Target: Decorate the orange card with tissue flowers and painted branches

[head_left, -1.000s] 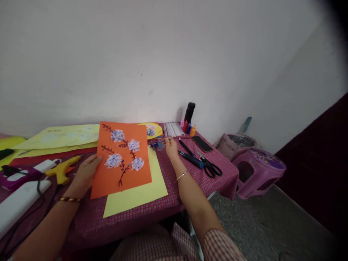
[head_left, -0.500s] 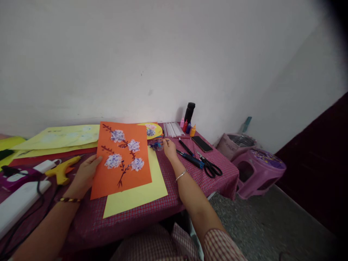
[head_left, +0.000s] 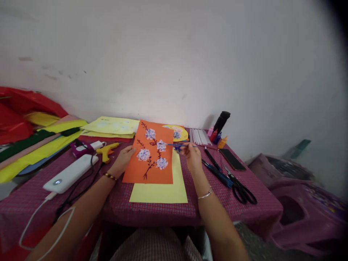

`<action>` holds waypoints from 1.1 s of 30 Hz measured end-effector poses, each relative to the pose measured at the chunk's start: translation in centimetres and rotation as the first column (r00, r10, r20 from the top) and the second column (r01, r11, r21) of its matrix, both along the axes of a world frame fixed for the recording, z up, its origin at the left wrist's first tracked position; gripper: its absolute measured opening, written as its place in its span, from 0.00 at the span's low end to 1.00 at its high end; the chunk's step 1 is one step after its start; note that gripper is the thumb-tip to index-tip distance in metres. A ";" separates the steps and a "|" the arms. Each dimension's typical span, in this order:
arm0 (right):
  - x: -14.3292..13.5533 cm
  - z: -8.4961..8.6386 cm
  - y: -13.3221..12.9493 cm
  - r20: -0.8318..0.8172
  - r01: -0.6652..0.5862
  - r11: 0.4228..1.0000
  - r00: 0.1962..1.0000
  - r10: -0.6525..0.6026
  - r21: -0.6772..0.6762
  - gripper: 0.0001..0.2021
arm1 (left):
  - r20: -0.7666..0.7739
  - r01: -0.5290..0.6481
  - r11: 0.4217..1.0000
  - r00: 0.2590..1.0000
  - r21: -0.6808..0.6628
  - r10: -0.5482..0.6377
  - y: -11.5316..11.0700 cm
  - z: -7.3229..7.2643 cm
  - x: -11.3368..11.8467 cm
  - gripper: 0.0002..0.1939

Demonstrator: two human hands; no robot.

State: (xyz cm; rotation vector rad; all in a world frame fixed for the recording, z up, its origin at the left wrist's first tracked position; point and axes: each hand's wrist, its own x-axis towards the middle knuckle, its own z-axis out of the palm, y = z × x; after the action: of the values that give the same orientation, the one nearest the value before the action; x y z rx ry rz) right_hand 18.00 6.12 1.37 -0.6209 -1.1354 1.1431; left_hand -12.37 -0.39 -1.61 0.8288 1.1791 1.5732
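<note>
My left hand (head_left: 125, 158) grips the left edge of an orange sheet of paper (head_left: 133, 170), which is held tilted up. Brown branches and several white-and-blue flowers decorate it. In my right hand (head_left: 191, 154) is a thin blue paintbrush (head_left: 174, 145), pinched between the fingers. Its tip lies over the upper right flower (head_left: 161, 145); whether it touches is too small to tell. Below the orange sheet a pale yellow sheet (head_left: 163, 194) lies on the table. Something small and blue, partly hidden, sits just behind the brush.
To the right lie black scissors (head_left: 243, 192), a blue-handled tool (head_left: 220, 176), a black pen (head_left: 212, 158) and a phone (head_left: 232, 159). Several small paint bottles (head_left: 222, 142) stand behind. On the left are a yellow glue gun (head_left: 106, 151), a white power bank (head_left: 71, 174) and cables.
My right hand has brought the paintbrush from the small blue thing beside the sheet over to a flower. The head view has turned left, showing more of the table's left side.
</note>
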 end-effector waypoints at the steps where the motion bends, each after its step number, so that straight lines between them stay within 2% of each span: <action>1: -0.7 0.0 -0.7 0.054 -0.061 0.998 0.997 0.061 0.011 0.17 | -0.006 0.001 1.000 1.000 0.007 -0.001 0.0 -0.1 0.0 0.19; 4: -2.6 -0.2 -2.4 0.221 -0.169 0.985 0.963 0.155 0.044 0.16 | -0.042 0.011 1.000 0.999 0.027 -0.010 0.1 -0.4 -0.2 0.20; 8: -3.8 -0.3 -3.4 0.324 -0.226 0.970 0.928 0.187 0.087 0.16 | -0.108 0.035 0.999 0.994 0.036 -0.030 0.0 -0.5 -0.2 0.21; 19: -4.6 -0.9 -3.4 0.346 -0.238 0.969 0.916 0.201 0.069 0.16 | -0.190 0.055 0.998 0.981 0.024 -0.049 -0.5 0.0 0.2 0.21; 33: -4.6 -1.3 -3.1 0.339 -0.204 0.976 0.926 0.167 0.078 0.16 | -0.185 0.059 0.998 0.981 0.013 -0.056 -0.5 0.3 0.5 0.23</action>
State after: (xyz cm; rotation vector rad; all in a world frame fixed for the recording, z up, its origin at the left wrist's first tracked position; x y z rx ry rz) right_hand 13.44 3.04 0.09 -0.6429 -1.5638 1.1521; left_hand -11.85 -0.93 -1.35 1.0294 1.2620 1.4864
